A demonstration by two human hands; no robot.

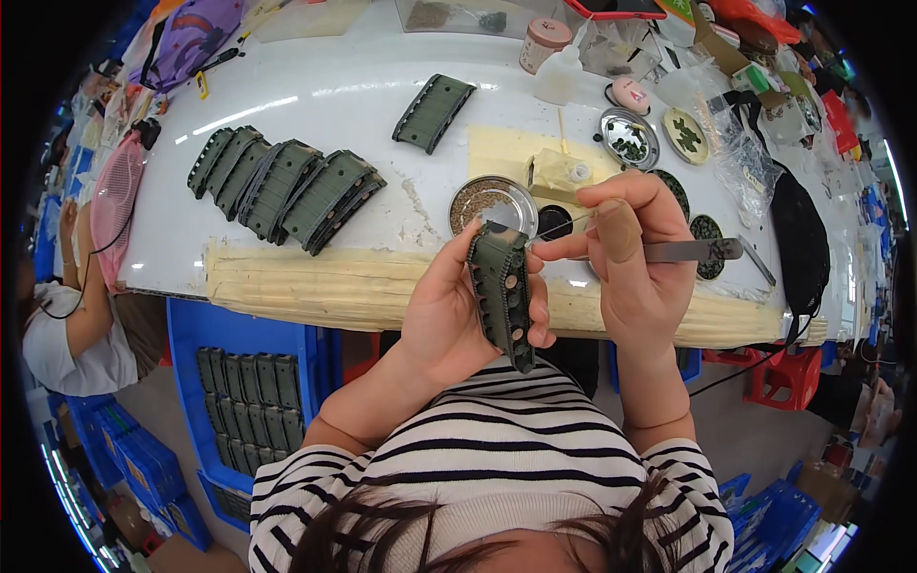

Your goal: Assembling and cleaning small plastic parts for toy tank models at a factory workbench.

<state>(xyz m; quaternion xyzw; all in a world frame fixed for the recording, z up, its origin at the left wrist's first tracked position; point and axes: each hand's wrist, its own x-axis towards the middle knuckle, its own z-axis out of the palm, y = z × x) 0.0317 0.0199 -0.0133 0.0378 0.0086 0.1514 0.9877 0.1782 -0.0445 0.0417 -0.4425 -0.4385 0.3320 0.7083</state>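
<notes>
My left hand (439, 320) is closed round a dark green plastic model part (495, 277), which looks like a toy tank hull. Its side, with tan round discs, is turned to the right, and its long axis runs toward me. Close by at its upper end, my right hand (642, 263) pinches a thin needle-like rod (564, 224) between thumb and fingertips. Grey metal tweezers (693, 250) lie across the same hand, their broad end sticking out to the right. Whether the rod's tip touches the part cannot be made out.
Similar green parts (330, 201) stand in a row on the left; another (434, 113) lies farther back. A round tin of brown bits (463, 222), a taped bottle (564, 172) and dishes of small green pieces (630, 122) surround my hands. A blue crate (186, 334) holds more parts.
</notes>
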